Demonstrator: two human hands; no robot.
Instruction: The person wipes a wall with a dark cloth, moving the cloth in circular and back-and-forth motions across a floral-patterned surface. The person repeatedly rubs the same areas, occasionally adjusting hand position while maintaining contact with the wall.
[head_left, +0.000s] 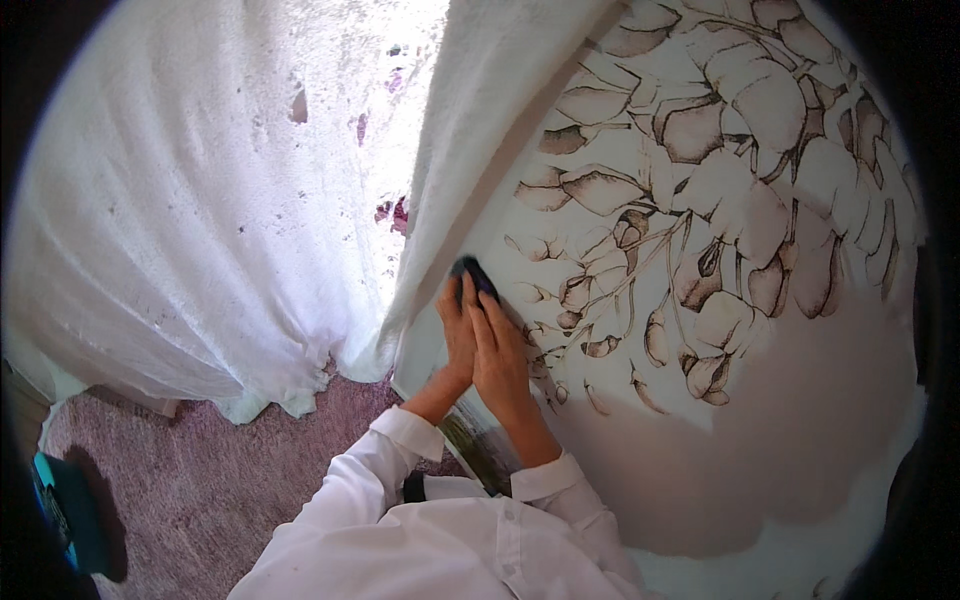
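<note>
Near the middle of the view, my left hand (459, 330) and my right hand (499, 356) lie close together, the right partly over the left. Under the fingertips of both is a small dark object (476, 276), pressed on a white surface printed with brown orchid-like flowers (690, 277). Its exact kind cannot be told, since the fingers cover part of it. The surface's pale edge runs just left of my hands. A dark green and grey patch (472, 446) shows below my wrists.
White fabric (225, 187) with holes and dark specks hangs in folds at the left, brightly lit beside the flowered surface. A mauve carpet (225, 465) covers the floor below. On it at the far left stands a teal container (79, 517) with dark contents.
</note>
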